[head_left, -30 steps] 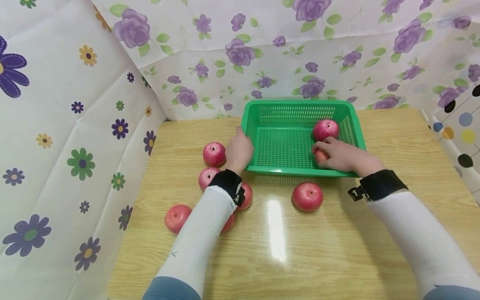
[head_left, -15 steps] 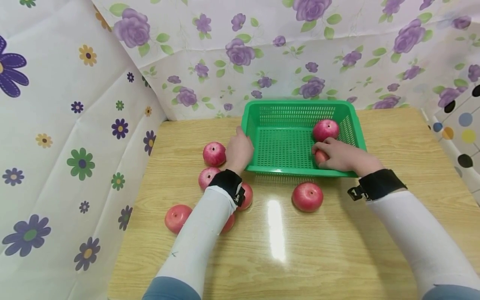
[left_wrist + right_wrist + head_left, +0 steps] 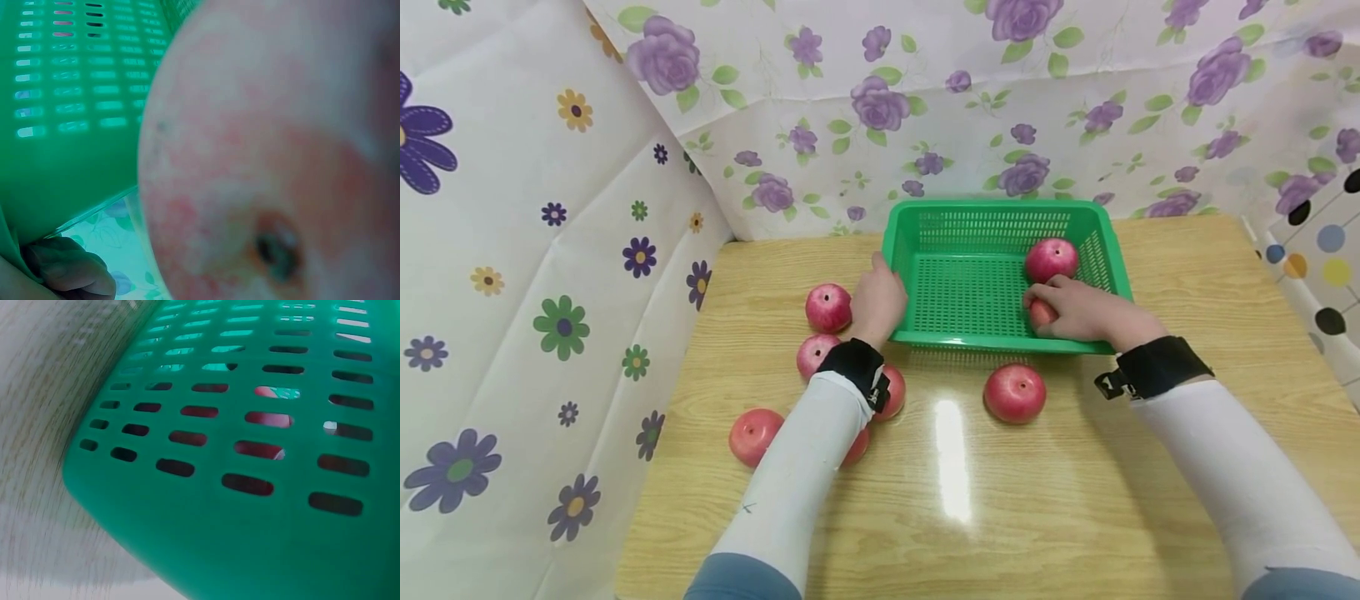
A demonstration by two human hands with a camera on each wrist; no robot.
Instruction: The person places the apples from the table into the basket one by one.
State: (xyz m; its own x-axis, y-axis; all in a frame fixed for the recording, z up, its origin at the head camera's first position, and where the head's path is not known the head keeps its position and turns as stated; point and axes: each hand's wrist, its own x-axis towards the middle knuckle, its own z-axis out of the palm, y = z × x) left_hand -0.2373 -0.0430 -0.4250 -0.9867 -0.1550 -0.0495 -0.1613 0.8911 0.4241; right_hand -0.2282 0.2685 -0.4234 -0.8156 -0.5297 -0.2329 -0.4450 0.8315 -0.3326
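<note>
My left hand [image 3: 878,302] grips the left rim of a green plastic basket [image 3: 1000,342]; in the left wrist view its curled fingers [image 3: 78,275] show at the rim. My right hand [image 3: 1086,310] reaches over the basket's front right corner and holds a red apple [image 3: 1042,313], partly hidden under the fingers. Right behind it in the basket sits a second apple [image 3: 1051,260]. The right wrist view shows mostly the slotted basket wall [image 3: 206,450], with bits of red through the slots. A blurred apple [image 3: 250,156] fills much of the left wrist view.
One apple [image 3: 1015,393] stands on the wooden table [image 3: 1037,517] in front of the basket. Several more, including an apple [image 3: 828,307] beside my left hand and an apple [image 3: 756,437] farther forward, lie around my left forearm. A flowered cloth [image 3: 880,150] hangs behind.
</note>
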